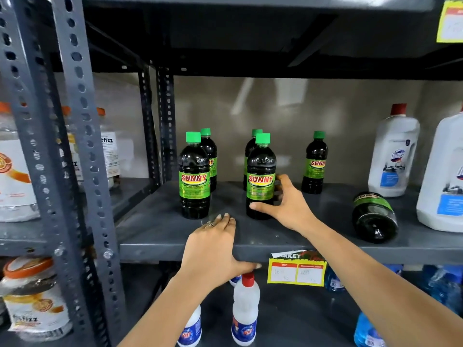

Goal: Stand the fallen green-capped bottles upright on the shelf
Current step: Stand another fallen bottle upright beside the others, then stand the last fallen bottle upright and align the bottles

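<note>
Thumb and fingers of the right hand (290, 206) are clamped round the lower body of the near-right bottle (260, 186), which is stood upright. Fingers of the left hand (213, 249) are laid together, flat on the shelf (162, 229) edge, thumb hooked beneath. One fallen bottle (374, 216) is seen on its side, well right, near the white jugs (393, 156).

On the shelf (175, 246) before you, the left front bottle (194, 181) stands with another directly behind it, as does the middle front bottle (260, 181). A lone bottle (314, 166) stands farther right and back. The fallen bottle (374, 216) lies right of that, nearer the front, beside two jugs (393, 154). Your left hand (210, 246) grips the shelf's front edge. Your right hand (288, 204) holds the middle front bottle.
</note>
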`<state>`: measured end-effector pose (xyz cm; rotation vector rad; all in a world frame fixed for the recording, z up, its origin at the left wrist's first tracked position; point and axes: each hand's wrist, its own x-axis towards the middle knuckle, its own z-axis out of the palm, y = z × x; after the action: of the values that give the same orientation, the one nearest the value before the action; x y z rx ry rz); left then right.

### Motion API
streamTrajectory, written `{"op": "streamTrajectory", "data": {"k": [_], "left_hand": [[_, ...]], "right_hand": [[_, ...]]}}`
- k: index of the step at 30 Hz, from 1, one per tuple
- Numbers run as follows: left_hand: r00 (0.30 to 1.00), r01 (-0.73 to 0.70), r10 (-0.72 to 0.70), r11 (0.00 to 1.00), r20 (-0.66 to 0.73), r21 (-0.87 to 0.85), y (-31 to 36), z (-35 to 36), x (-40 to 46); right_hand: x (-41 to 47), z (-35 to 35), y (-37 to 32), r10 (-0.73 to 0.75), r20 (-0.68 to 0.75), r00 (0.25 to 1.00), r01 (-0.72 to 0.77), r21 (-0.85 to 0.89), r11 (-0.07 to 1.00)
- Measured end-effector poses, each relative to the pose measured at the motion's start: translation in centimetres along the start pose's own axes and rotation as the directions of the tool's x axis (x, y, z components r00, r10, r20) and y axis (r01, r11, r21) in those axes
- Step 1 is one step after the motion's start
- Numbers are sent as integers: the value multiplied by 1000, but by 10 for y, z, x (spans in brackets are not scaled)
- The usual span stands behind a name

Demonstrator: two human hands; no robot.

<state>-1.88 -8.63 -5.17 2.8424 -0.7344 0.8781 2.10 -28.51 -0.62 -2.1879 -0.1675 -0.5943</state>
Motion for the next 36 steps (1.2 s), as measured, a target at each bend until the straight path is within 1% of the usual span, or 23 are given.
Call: {"op": "streamTrajectory", "data": {"k": [5,6,8,10,11,12,14,15,16,17,18,19,20,22,23,25,27,28,29,31,33,34,36], "left_hand": [[1000,11,-12,999,-27,-32,0,1,-2],[1000,12,-13,999,-26,-36,0,1,-2],[999,1,0,999,34,-39,0,-3,-6],[999,-38,39,989,0,-144,-2,-8,-8],[999,-42,47,974,17,-223,0,-12,-7],[996,-40,63,952,67,-302,7,-17,-5],[983,-82,136,926,125,-368,28,-24,2],[965,-104,183,924,186,-369,44,-27,8],[945,-117,216,924,245,-363,57,-27,12],[925,-130,240,928,293,-349,68,-27,18],[908,-142,254,935,333,-326,79,-26,24],[896,-153,258,943,361,-295,88,-25,31],[889,-161,256,951,380,-265,97,-23,38],[870,-155,238,964,432,-217,112,-20,51],[856,-152,232,967,462,-204,119,-18,56],[836,-155,235,968,496,-198,128,-11,63],[843,-139,223,969,489,-202,129,-5,66],[850,-129,214,970,482,-205,129,-3,66],[855,-124,210,971,474,-205,129,-2,65],[864,-123,209,970,458,-211,129,-2,65],[862,-128,220,966,457,-224,127,-5,64],[856,-133,231,963,462,-235,126,-5,64],[850,-144,248,958,465,-248,123,-6,64]], "right_hand": [[-2,-2,-3,23,13,1000,-23,13,1000],[-3,-3,-6,31,19,999,-31,43,999],[-8,-6,-14,58,11,998,-59,142,988],[-13,-17,-22,55,-52,997,-45,168,985],[-13,-24,-25,18,-106,994,-5,124,992],[-14,-36,-26,-36,-173,984,46,55,997],[-12,-61,-23,-133,-293,947,107,-104,989],[-10,-77,-19,-141,-352,925,80,-183,980],[-7,-92,-17,-124,-394,911,21,-256,966],[-5,-108,-13,-70,-409,910,-70,-317,946],[-3,-124,-9,26,-399,917,-186,-368,911],[-1,-138,-2,147,-368,918,-309,-434,846],[1,-150,5,262,-320,910,-400,-523,752],[1,-164,18,451,-227,863,-475,-667,574],[0,-169,24,522,-191,832,-490,-693,528],[-3,-172,29,633,-111,766,-535,-657,532],[-7,-172,31,712,-4,702,-599,-545,587],[-9,-171,32,720,26,694,-617,-495,612],[-9,-169,36,708,21,706,-625,-452,637],[-6,-162,44,648,-43,761,-623,-326,711],[-1,-149,51,595,-94,799,-602,-108,791],[2,-141,55,571,-141,809,-577,-4,817],[7,-128,57,494,-274,825,-490,88,867]]}}
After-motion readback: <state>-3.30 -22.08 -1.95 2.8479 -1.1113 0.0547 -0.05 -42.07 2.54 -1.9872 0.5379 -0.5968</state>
